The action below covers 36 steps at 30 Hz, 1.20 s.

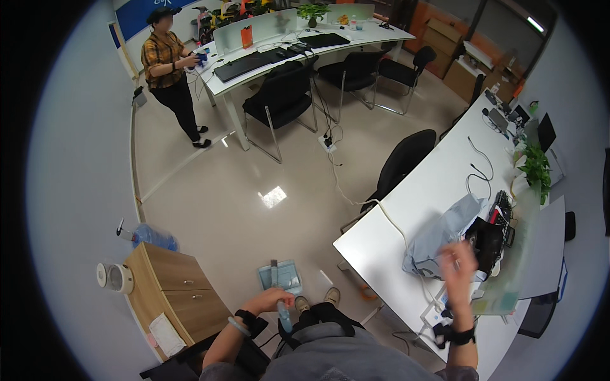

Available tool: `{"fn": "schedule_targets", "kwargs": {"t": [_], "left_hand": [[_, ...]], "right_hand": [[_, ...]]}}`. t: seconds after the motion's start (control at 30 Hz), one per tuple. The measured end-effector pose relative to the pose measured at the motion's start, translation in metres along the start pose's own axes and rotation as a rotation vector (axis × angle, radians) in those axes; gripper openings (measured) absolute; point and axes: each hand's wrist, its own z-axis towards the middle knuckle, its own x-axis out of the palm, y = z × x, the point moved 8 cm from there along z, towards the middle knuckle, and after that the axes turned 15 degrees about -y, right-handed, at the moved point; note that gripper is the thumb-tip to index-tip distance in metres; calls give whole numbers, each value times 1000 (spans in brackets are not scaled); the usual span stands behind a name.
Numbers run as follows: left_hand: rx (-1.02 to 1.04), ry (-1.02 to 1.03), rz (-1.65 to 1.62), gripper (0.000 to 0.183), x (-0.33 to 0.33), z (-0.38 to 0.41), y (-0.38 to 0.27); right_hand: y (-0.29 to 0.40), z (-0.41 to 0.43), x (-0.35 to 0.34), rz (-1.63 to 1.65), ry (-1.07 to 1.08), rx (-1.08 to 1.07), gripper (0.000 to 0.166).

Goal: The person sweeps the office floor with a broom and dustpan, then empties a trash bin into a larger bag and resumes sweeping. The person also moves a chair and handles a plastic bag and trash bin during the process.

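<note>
My left hand (pixel 281 297) is closed around a light-blue handle (pixel 284 317) in front of my waist. Beyond that hand, near my shoes, a translucent blue dustpan-like item (pixel 289 274) lies low by the floor, with a grey, brush-like piece (pixel 274 271) across it. Whether the handle joins either piece is hidden by the hand. Motion blurs my right hand (pixel 458 266), raised over the white table (pixel 364 238) beside a grey-blue plastic bag (pixel 438 228). Its fingers look bent, and I cannot tell if anything is in them.
A white cable (pixel 336 178) runs from a floor power strip (pixel 327 143) up onto the table. A black chair (pixel 405 157) stands against the table's far side. At left is a wooden cabinet (pixel 178 271). Another person (pixel 164 62) stands by the far desk (pixel 228 85).
</note>
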Motion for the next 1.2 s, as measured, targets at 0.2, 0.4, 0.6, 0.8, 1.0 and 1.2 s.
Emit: {"fn": "schedule_targets", "kwargs": {"t": [0.2,0.4,0.6,0.8,1.0,1.2], "left_hand": [[46,113,259,9,21,54,-25],[-111,156,-95,16,24,68,-19],[32,-140,-137,33,9,52,12],[-356,-59,179,70,-53,29,109],[-353,-93,127,47,-106,37,132],[-352,-405,95,40,-177,69,123]], "right_hand": [[6,-195,219,706,1181,1153,44],[30,-245,309,743,1168,1526,64],[41,-252,338,559,1126,1563,75],[45,-231,391,539,1075,1607,69],[76,-211,451,535,979,1537,60],[92,-169,498,400,815,1376,52]]}}
